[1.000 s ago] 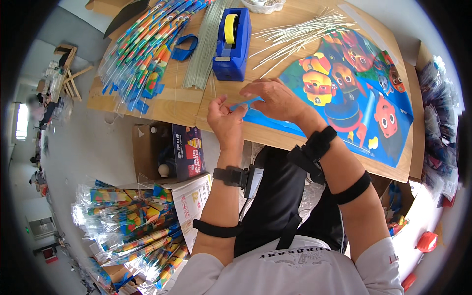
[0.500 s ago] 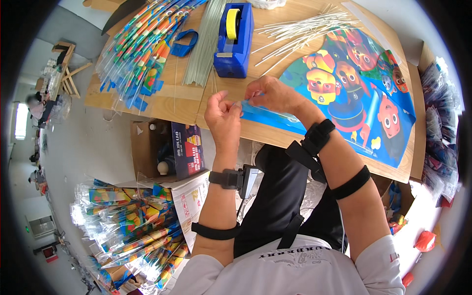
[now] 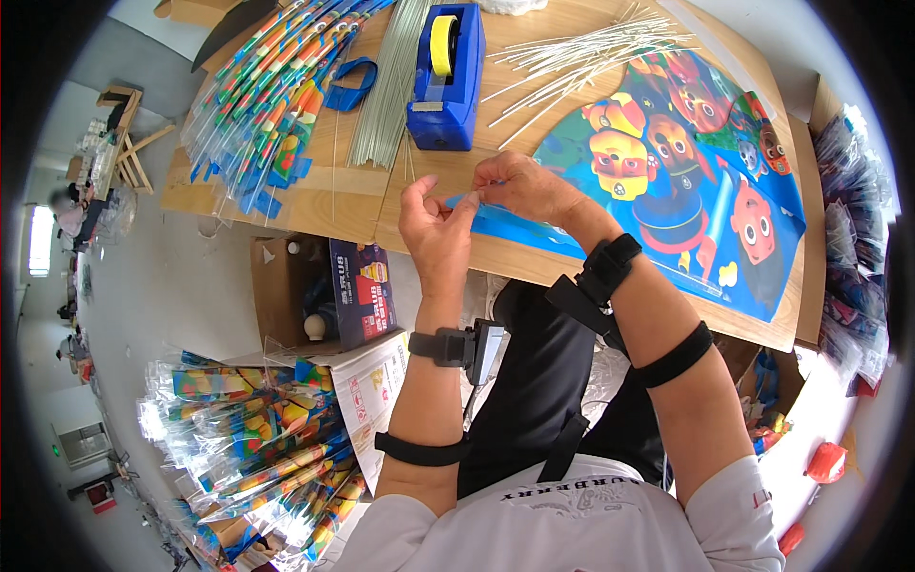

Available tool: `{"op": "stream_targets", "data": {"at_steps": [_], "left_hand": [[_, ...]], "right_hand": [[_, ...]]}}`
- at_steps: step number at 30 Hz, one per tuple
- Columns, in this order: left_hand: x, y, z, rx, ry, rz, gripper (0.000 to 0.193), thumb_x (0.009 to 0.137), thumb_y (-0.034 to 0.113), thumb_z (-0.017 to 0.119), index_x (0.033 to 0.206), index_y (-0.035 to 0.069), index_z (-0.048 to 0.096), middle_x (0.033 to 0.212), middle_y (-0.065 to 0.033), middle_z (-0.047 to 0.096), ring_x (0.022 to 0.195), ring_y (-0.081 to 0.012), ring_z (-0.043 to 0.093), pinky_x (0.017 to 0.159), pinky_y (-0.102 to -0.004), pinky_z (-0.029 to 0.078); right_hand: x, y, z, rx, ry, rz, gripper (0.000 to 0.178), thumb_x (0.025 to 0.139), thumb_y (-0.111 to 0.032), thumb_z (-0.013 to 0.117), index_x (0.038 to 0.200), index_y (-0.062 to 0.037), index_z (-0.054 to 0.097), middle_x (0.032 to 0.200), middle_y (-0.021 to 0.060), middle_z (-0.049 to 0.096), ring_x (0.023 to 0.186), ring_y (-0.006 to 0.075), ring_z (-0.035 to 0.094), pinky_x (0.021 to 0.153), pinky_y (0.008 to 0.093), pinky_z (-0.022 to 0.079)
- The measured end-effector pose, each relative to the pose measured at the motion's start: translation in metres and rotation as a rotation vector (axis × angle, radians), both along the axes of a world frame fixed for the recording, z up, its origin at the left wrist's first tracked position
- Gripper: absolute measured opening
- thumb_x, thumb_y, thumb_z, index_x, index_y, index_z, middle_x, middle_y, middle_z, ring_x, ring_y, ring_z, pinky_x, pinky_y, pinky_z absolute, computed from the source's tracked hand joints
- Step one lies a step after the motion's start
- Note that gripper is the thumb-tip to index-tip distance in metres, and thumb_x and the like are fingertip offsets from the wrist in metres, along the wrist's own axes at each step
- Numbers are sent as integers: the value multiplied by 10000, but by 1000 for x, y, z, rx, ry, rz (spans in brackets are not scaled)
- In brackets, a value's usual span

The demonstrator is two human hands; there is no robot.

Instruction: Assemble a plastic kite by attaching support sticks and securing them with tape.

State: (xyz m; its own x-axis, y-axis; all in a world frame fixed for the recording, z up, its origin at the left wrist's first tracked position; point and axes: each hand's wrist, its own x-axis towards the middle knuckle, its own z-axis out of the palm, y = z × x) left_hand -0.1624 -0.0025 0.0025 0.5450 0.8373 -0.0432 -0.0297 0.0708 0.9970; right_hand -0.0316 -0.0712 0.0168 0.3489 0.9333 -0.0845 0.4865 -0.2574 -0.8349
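A blue sheet printed with cartoon figures, shaped like a kite skin, lies on the table with its left end running in a narrow strip to my hands. My left hand pinches the tip of that strip, its thumb pressed close to the right fingertips. Curled over the same tip, my right hand grips it between thumb and fingers. What lies exactly between the fingertips is too small to make out. Just beyond my hands stands a blue tape dispenser holding a yellow-cored roll.
Thin white rods lie loose behind the sheet. Pale straight rods are bundled left of the dispenser, beside a blue strap loop and rolled printed pieces. Below the table are an open carton and more wrapped pieces.
My left thumb has moved right against the right hand's fingertips, and the two hands are slightly closer together. The sheet stays in place apart from a small shift of the view.
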Motion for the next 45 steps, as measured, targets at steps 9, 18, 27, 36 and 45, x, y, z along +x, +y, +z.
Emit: {"op": "stream_targets", "data": {"at_steps": [9, 18, 27, 36, 45], "left_hand": [[3, 1, 2, -55, 48, -22, 500, 701, -62, 671, 1139, -53, 430, 650, -69, 552, 523, -98, 515, 451, -224, 406], [-1, 1, -1, 10, 29, 5, 345, 794, -20, 571, 1109, -42, 433, 629, -59, 540, 512, -100, 505, 485, -240, 411], [2, -1, -2, 49, 31, 22, 375, 766, -54, 579, 1104, -33, 420, 689, -71, 550, 538, -109, 524, 480, -234, 418], [1, -1, 0, -58, 19, 54, 403, 735, -90, 563, 1101, -38, 402, 686, -83, 543, 550, -115, 531, 455, -237, 422], [-2, 0, -3, -52, -7, 48, 427, 737, -96, 573, 1121, -46, 392, 707, -88, 553, 588, -119, 537, 502, -241, 441]], "right_hand": [[1, 0, -2, -11, 111, -43, 137, 806, -122, 603, 770, 10, 591, 593, 35, 496, 564, 126, 472, 511, 302, 395], [-2, 3, -7, 62, -49, -38, 165, 778, -120, 608, 745, 40, 579, 597, 127, 503, 569, 174, 484, 535, 342, 398], [-3, 2, -3, 1, 74, -53, 155, 805, -114, 600, 747, 28, 581, 576, 73, 501, 590, 140, 498, 540, 319, 410], [-7, -3, -9, 162, 225, -128, 88, 743, -15, 633, 821, -2, 594, 746, 12, 567, 738, 91, 532, 694, 256, 454], [-10, -2, -6, 153, 226, -75, 87, 729, -12, 639, 815, 0, 634, 747, 30, 618, 750, 91, 555, 714, 262, 460]]}}
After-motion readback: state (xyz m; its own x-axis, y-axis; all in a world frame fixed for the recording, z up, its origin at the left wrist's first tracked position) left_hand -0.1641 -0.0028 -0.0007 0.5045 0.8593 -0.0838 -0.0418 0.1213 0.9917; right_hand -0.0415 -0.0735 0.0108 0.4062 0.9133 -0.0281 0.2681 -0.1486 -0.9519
